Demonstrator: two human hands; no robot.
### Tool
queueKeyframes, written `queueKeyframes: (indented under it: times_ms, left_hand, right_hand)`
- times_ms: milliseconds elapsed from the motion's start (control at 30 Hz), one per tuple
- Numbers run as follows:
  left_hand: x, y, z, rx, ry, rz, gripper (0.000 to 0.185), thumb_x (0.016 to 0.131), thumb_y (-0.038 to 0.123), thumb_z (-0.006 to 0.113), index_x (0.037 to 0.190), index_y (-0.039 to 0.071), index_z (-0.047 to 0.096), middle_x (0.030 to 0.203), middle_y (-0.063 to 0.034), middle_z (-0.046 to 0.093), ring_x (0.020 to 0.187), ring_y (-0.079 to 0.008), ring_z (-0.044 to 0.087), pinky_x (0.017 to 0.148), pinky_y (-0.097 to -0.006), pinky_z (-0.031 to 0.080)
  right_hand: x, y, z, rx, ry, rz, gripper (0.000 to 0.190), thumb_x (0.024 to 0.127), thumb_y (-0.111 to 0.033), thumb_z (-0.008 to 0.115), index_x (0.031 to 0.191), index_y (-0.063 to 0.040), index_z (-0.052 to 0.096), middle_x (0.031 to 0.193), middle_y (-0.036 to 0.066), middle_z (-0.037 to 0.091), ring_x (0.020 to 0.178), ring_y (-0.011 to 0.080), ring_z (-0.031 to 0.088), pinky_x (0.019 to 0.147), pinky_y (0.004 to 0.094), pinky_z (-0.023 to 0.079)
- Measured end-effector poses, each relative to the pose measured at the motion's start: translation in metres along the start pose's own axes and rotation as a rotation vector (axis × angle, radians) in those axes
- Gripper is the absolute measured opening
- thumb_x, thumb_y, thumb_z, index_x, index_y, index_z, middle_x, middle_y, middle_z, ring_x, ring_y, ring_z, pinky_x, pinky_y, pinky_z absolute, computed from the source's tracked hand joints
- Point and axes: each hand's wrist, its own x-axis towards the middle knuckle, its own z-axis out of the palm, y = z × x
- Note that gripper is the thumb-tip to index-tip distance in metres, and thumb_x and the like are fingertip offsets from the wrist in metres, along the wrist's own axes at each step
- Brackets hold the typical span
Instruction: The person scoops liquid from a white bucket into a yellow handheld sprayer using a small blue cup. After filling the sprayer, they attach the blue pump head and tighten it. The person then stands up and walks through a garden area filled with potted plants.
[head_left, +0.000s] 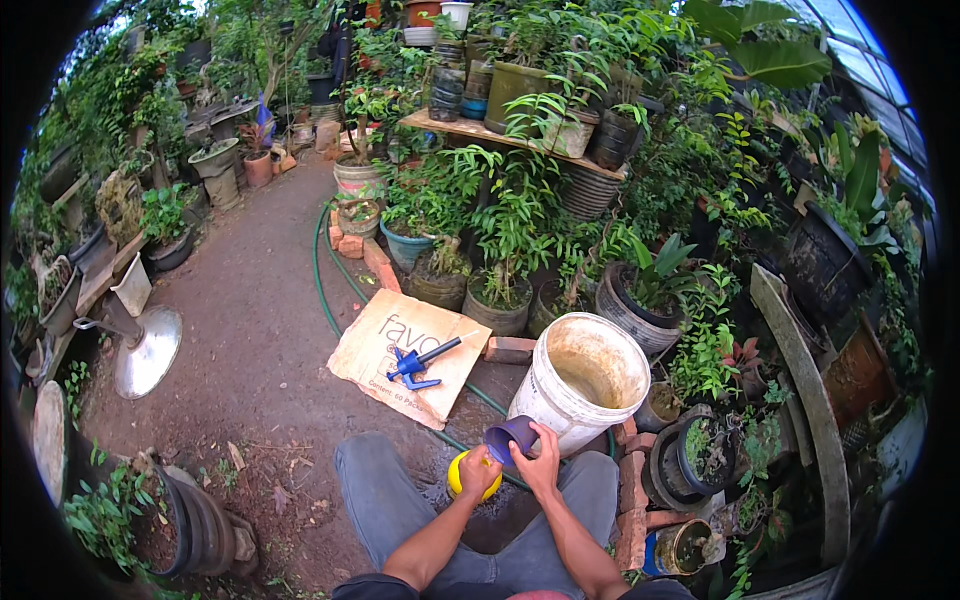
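Note:
A purple plastic cup (511, 439) is tilted over, its mouth towards the left, and my right hand (541, 459) grips it around its base and side. My left hand (480, 472) is curled just below the cup's rim. Behind that hand is a round yellow plastic thing (454, 477), partly covered, low between my knees. Whether the left fingers grip the yellow thing or the cup's rim cannot be made out. Beyond the cup stands a large white plastic bucket (529, 409), dirty inside. A blue plastic tool with a black barrel (409, 364), seemingly a trigger sprayer, lies on a flattened cardboard piece (367, 352).
A green hose (322, 292) runs along the ground, passing under the cardboard. Loose bricks (634, 480) edge the bed at right. Potted plants crowd a wooden shelf (480, 132). At left are a metal dish-shaped object (150, 352) and a large dark pot (199, 521).

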Motion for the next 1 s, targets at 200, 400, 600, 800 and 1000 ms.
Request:
queueKeyframes:
  times_ms: [200, 400, 600, 800, 1000]
  left_hand:
    - [-0.001, 0.0, -0.001, 0.032, -0.032, -0.044, 0.024, 0.071, 0.019, 0.076, 0.076, 0.003, 0.059, 0.072, -0.0189, 0.065, 0.069, -0.0409, 0.065, 0.062, -0.0477, 0.05]
    - [-0.001, 0.0, -0.003, 0.056, -0.027, -0.043, 0.027, 0.07, 0.02, 0.077, 0.077, 0.003, 0.058, 0.071, -0.0208, 0.064, 0.069, -0.0434, 0.064, 0.062, -0.0498, 0.049]
    - [-0.001, -0.004, -0.002, 0.075, -0.01, 0.01, 0.029, 0.071, 0.022, 0.078, 0.079, 0.002, 0.058, 0.071, -0.0222, 0.063, 0.07, -0.0453, 0.063, 0.062, -0.0508, 0.048]
    - [-0.001, -0.007, 0.002, 0.03, 0.054, 0.06, 0.023, 0.068, 0.015, 0.076, 0.077, 0.003, 0.059, 0.073, -0.0221, 0.063, 0.068, -0.0436, 0.063, 0.06, -0.0493, 0.049]
    - [-0.002, -0.001, -0.001, 0.039, 0.05, 0.074, 0.02, 0.067, 0.01, 0.073, 0.075, 0.002, 0.056, 0.07, -0.0211, 0.061, 0.067, -0.0437, 0.061, 0.059, -0.0492, 0.048]
  right_hand:
    - [0.0, 0.004, 0.002, -0.018, -0.014, -0.046, 0.06, 0.075, -0.02, 0.086, 0.126, -0.004, 0.06, 0.129, 0.019, 0.054, 0.119, 0.0351, 0.058, 0.092, 0.0408, 0.055]
    - [-0.005, 0.017, 0.005, -0.175, 0.005, -0.218, 0.066, 0.071, -0.022, 0.088, 0.127, -0.005, 0.057, 0.13, 0.021, 0.052, 0.12, 0.0375, 0.055, 0.094, 0.0429, 0.054]
    - [-0.011, 0.026, 0.007, -0.15, -0.008, -0.2, 0.071, 0.071, -0.023, 0.089, 0.129, -0.005, 0.053, 0.133, 0.02, 0.046, 0.121, 0.0359, 0.054, 0.084, 0.0403, 0.061]
    - [-0.018, 0.029, 0.007, -0.164, -0.016, -0.143, 0.073, 0.072, -0.025, 0.089, 0.131, -0.005, 0.05, 0.133, 0.02, 0.045, 0.123, 0.0356, 0.053, 0.086, 0.041, 0.06]
    - [-0.023, 0.026, 0.005, -0.181, -0.005, -0.139, 0.076, 0.07, -0.027, 0.09, 0.131, -0.005, 0.049, 0.132, 0.022, 0.045, 0.122, 0.0376, 0.052, 0.09, 0.0429, 0.056]
